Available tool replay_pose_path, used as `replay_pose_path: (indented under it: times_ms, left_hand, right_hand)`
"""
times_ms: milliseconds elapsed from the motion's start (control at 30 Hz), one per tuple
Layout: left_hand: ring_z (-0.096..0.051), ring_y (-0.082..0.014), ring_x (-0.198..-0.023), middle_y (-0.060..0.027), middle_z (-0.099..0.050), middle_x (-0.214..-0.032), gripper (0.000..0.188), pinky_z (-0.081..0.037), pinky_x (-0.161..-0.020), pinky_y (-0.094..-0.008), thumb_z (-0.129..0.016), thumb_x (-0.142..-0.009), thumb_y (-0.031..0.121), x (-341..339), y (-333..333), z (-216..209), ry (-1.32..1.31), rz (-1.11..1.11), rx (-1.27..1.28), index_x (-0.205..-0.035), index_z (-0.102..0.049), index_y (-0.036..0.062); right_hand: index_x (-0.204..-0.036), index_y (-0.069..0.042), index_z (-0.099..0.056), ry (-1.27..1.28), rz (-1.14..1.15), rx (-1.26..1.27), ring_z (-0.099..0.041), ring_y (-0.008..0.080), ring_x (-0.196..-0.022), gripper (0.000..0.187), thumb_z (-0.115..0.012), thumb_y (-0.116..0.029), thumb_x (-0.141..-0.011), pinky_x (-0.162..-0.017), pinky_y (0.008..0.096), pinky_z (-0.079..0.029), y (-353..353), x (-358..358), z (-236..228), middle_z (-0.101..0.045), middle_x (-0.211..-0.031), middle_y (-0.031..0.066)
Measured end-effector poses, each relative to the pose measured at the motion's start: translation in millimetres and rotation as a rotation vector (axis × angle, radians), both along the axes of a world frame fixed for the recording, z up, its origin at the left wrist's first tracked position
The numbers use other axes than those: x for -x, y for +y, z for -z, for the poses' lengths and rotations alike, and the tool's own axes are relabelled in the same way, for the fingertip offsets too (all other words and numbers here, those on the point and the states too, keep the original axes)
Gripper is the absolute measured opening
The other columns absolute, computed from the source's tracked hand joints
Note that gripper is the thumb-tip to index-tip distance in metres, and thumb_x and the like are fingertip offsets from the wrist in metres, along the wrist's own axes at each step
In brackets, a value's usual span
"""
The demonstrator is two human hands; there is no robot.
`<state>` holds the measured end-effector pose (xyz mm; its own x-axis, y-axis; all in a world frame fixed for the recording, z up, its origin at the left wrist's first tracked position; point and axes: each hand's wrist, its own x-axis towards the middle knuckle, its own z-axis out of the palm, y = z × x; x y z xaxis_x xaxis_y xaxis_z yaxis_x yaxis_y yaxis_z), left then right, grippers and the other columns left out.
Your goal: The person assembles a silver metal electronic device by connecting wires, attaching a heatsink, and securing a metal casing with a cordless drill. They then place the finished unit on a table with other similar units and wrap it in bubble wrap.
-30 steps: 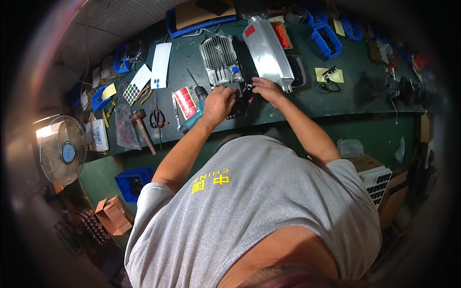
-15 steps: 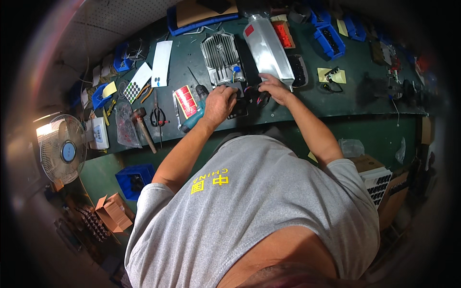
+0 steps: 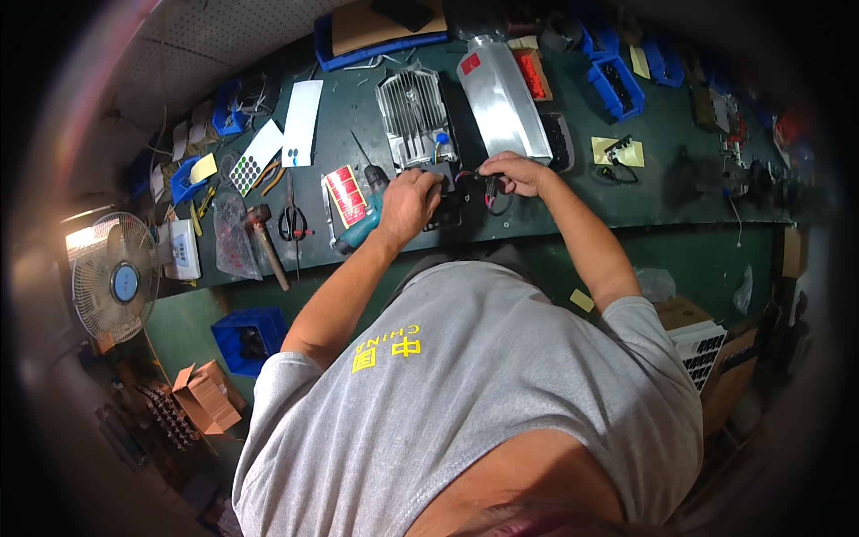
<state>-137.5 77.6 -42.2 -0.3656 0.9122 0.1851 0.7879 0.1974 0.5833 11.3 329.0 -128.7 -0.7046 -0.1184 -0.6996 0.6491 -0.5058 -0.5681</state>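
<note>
My left hand (image 3: 413,202) is closed over a dark box-shaped part (image 3: 438,172) at the near end of a finned silver metal housing (image 3: 413,103); the palm hides much of that part. A blue round piece (image 3: 441,138) on a wire sticks up from the housing. My right hand (image 3: 517,172) pinches a dark cable (image 3: 495,202) with some coloured strands, just right of the box-shaped part. Behind the right fingers lies a long shiny silver casing (image 3: 506,103) bearing a red label. Left of my left hand rests a teal power drill (image 3: 365,219).
Left on the green workbench (image 3: 573,201) are a hammer (image 3: 264,242), scissors (image 3: 289,219), red label sheets (image 3: 345,195) and white sheets (image 3: 301,121). Blue bins (image 3: 617,89) with small parts stand at the back right. A fan (image 3: 123,279) is at the far left.
My right hand has drawn its fingers together on the cable, and a loop of it now hangs below them. My left hand stays on the box-shaped part.
</note>
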Motion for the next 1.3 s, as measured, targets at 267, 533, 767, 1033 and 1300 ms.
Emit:
replay_pose_path:
  times_ms: [267,533,767,1033,1300]
  left_hand:
    - [-0.063,-0.0342,-0.085,-0.0118,-0.063,-0.085,0.02,-0.051,-0.075,-0.0464,-0.071,-0.082,0.01,-1.8,-0.3,0.7,0.014,-0.011,-0.02,-0.102,-0.069,0.0075]
    - [-0.063,-0.0351,-0.083,-0.0129,-0.063,-0.084,0.017,-0.051,-0.074,-0.0462,-0.07,-0.085,0.007,-1.8,-0.1,-3.3,0.016,-0.018,-0.017,-0.102,-0.07,0.0063]
    - [-0.062,-0.0345,-0.084,-0.0118,-0.063,-0.084,0.017,-0.05,-0.074,-0.0462,-0.07,-0.085,0.008,-2.4,-1.2,-3.1,0.017,-0.021,-0.027,-0.102,-0.07,0.007]
    - [-0.062,-0.0336,-0.086,-0.0112,-0.061,-0.086,0.019,-0.05,-0.077,-0.0456,-0.07,-0.086,0.009,-2.1,-1.1,-1.6,0.034,-0.017,-0.015,-0.104,-0.069,0.0068]
    - [-0.061,-0.0325,-0.087,-0.0106,-0.061,-0.087,0.02,-0.049,-0.077,-0.0445,-0.071,-0.085,0.011,-1.9,-2.6,1.8,0.043,-0.01,0.011,-0.105,-0.069,0.0074]
  right_hand:
    - [-0.094,-0.014,-0.065,0.041,-0.034,-0.048,-0.038,0.0033,-0.057,0.013,-0.07,-0.025,-0.094,-0.05,0.0202,-0.029,-6.2,-2.4,-12.0,-0.046,-0.072,-0.0088]
    - [-0.089,-0.011,-0.06,0.02,0.005,0.014,-0.033,0.003,-0.053,0.013,-0.063,-0.022,-0.095,-0.044,0.0203,-0.024,-6.3,-6.3,-17.8,-0.045,-0.073,-0.005]
    - [-0.08,-0.012,-0.052,-0.066,0.056,-0.014,-0.032,0.0044,-0.05,0.017,-0.06,-0.02,-0.092,-0.043,0.0226,-0.023,-14.0,-0.2,-26.7,-0.044,-0.071,-0.0039]
    - [-0.096,-0.004,-0.066,0.109,-0.163,-0.532,-0.046,0.0078,-0.059,0.019,-0.068,-0.022,-0.092,-0.048,0.0268,-0.036,-16.4,5.3,-23.3,-0.054,-0.071,-0.0015]
    - [-0.088,-0.001,-0.069,0.133,-0.125,-0.749,-0.057,0.014,-0.07,0.024,-0.071,-0.025,-0.09,-0.064,0.0344,-0.048,-34.9,11.9,15.9,-0.063,-0.073,0.0051]
